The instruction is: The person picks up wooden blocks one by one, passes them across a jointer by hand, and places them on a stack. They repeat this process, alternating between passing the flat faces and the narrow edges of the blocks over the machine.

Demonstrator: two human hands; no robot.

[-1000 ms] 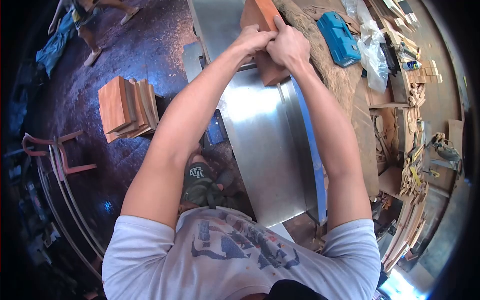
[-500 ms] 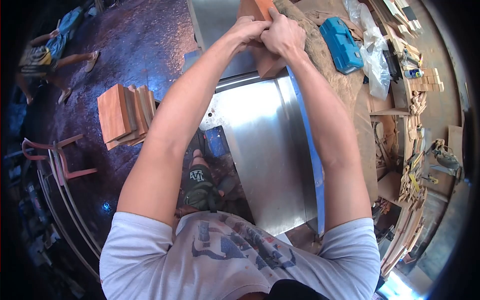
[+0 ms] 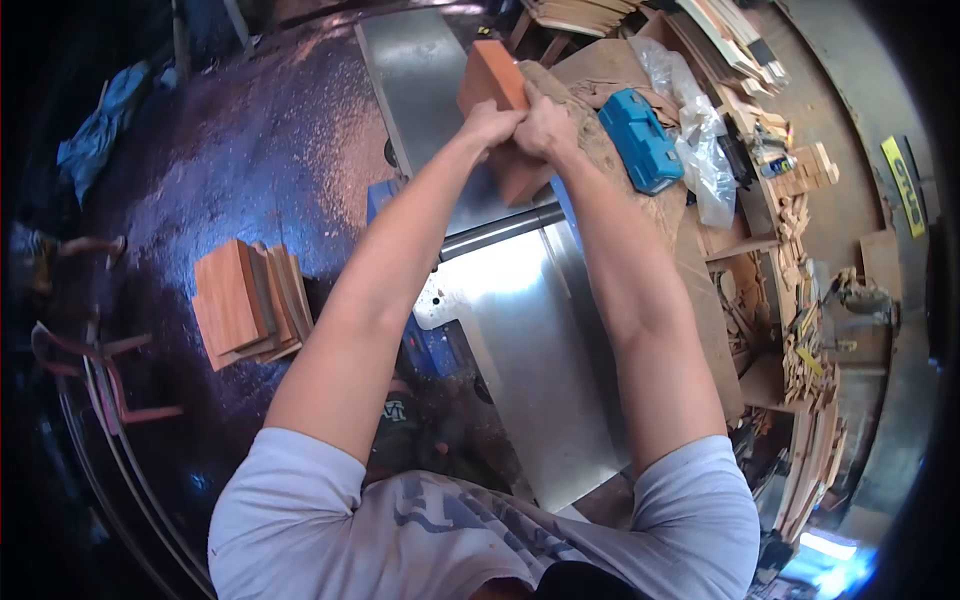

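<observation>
A reddish-brown wooden board (image 3: 492,72) stands on edge on the far metal bed (image 3: 415,75) of a jointer-like machine. My left hand (image 3: 490,127) is closed on the board's left side. Beside it, my right hand (image 3: 547,122) grips the board from the right, thumb pointing forward along the top. The two hands touch. The board's near end lies just beyond the dark slot (image 3: 500,230) between the beds. Closer to my body is the shiny near bed (image 3: 530,370).
Several stacked boards (image 3: 230,300) stand to the left. A teal case (image 3: 640,140) and clear plastic bag (image 3: 705,160) lie on brown cloth at right, beside shelves of wood offcuts (image 3: 795,250). A pink chair frame (image 3: 110,390) is at far left, near another person's leg (image 3: 90,245).
My view has tilted upward, so the machine appears lower. Both hands have moved slightly forward with the board, its near end now past the slot. The other person has shifted toward the left edge.
</observation>
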